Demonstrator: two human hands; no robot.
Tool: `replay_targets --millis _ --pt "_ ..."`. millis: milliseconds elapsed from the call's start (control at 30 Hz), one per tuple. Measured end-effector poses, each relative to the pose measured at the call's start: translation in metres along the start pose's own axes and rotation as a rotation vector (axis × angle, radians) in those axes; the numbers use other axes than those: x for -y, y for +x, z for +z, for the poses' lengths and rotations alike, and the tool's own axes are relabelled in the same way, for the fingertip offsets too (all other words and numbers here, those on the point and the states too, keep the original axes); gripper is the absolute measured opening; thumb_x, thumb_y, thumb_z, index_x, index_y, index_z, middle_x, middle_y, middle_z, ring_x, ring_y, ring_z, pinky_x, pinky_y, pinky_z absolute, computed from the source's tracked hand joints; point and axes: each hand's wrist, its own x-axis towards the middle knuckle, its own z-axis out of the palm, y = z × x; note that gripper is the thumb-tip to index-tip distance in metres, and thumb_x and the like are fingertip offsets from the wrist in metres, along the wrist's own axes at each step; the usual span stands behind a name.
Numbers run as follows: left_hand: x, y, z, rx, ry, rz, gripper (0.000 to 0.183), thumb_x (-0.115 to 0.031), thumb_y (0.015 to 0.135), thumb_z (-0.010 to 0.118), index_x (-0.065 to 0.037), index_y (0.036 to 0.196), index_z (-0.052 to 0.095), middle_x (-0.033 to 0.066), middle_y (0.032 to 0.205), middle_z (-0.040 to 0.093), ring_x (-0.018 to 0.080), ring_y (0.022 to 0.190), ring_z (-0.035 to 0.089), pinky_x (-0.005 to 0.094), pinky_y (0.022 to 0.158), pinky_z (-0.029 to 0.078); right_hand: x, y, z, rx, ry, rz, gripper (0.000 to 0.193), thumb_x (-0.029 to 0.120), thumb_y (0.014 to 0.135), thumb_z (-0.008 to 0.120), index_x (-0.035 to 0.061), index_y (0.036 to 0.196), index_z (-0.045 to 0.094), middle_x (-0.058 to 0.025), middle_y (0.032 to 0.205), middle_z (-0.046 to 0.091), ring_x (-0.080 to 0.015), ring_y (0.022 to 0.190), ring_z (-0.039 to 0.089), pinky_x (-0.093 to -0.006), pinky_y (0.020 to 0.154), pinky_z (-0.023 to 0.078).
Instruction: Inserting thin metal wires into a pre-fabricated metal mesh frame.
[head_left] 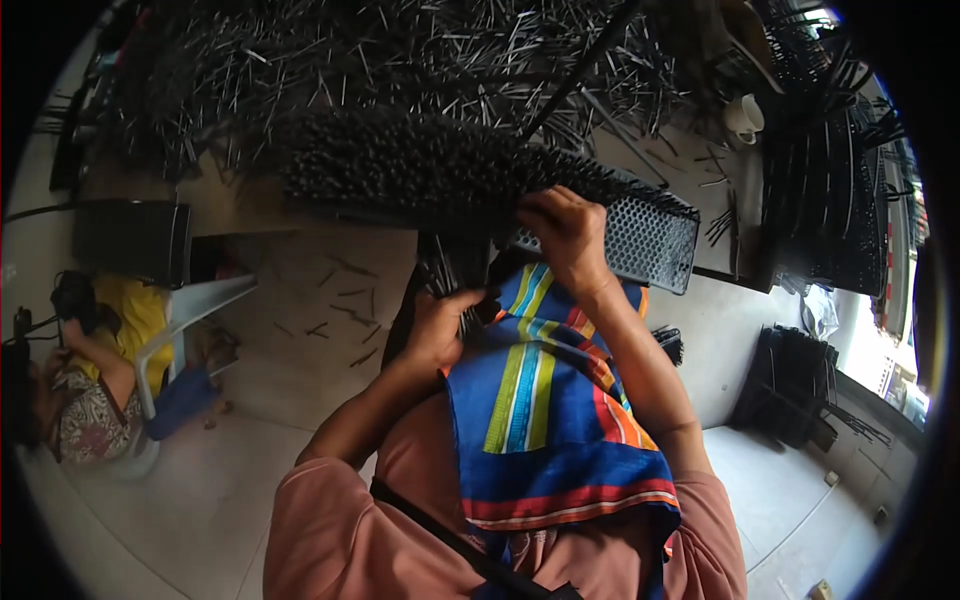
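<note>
A long tray [655, 240] with rows of round holes lies across the table edge in front of me. Thin black pieces [400, 165] stand packed upright over its left and middle parts, while bare holes show at its right end. My left hand [436, 328] is closed around a bundle of thin black strips [443, 262], held below the tray's front side. At the border between the filled and bare holes, my right hand [570, 235] has its fingers pinched together. Whatever is between those fingertips is hidden. A colourful striped cloth [550, 400] covers my lap.
Loose black strips [400, 70] are heaped across the table behind the tray. A white cup [743, 118] is at the right, beside stacked black holed panels [820, 190]. At left, a person [95, 400] sits by a pale plastic chair [165, 330]. Strips litter the floor [300, 370].
</note>
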Motion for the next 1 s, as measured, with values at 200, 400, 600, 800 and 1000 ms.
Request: replay_targets --millis 200,400,600,800,1000 --pt "-0.006 0.000 0.007 0.059 0.074 0.029 0.025 0.007 0.079 0.064 0.006 0.104 0.062 0.0158 0.091 0.068 0.0239 0.077 0.069 0.0341 0.065 0.058 0.013 0.011 0.003 0.062 -0.090 -0.093 0.010 0.005 0.077 0.068 0.0024 0.087 0.067 -0.0129 0.077 0.061 -0.0318 0.066 0.063 -0.0370 0.057 0.049" --pt "-0.005 0.002 -0.002 0.091 0.041 0.076 0.023 0.006 0.079 0.064 0.005 0.102 0.063 0.0162 0.087 0.069 0.0229 0.073 0.069 0.0334 0.064 0.058 0.019 0.005 0.007 0.013 -0.116 -0.104 0.009 0.007 0.078 0.068 0.0045 0.086 0.067 -0.0104 0.077 0.060 -0.0305 0.065 0.063 -0.0360 0.057 0.049" --pt "-0.001 -0.003 -0.007 0.052 0.006 0.072 0.021 0.006 0.079 0.063 0.005 0.101 0.063 0.0157 0.086 0.069 0.0225 0.072 0.068 0.0330 0.065 0.058 0.018 0.004 0.005 0.097 -0.097 -0.147 0.011 0.009 0.077 0.070 0.0043 0.087 0.069 -0.0094 0.078 0.061 -0.0297 0.066 0.063 -0.0354 0.057 0.050" --pt "-0.008 0.007 -0.003 0.064 0.007 0.116 0.021 0.006 0.079 0.063 0.005 0.100 0.063 0.0151 0.086 0.069 0.0220 0.072 0.068 0.0322 0.066 0.057 0.012 0.007 0.007 0.077 -0.066 -0.118 0.013 0.008 0.076 0.071 0.0039 0.089 0.070 -0.0101 0.077 0.061 -0.0287 0.065 0.063 -0.0343 0.056 0.050" --pt "0.032 0.063 -0.088 0.378 0.810 0.461 0.024 -0.013 0.088 0.061 0.001 0.108 0.063 0.0133 0.097 0.067 0.0222 0.081 0.067 0.0350 0.074 0.057 0.017 0.005 -0.002 -0.032 -0.300 -0.323 0.017 0.005 0.063 0.071 0.0083 0.079 0.067 -0.0073 0.073 0.059 -0.0254 0.066 0.060 -0.0353 0.053 0.048"
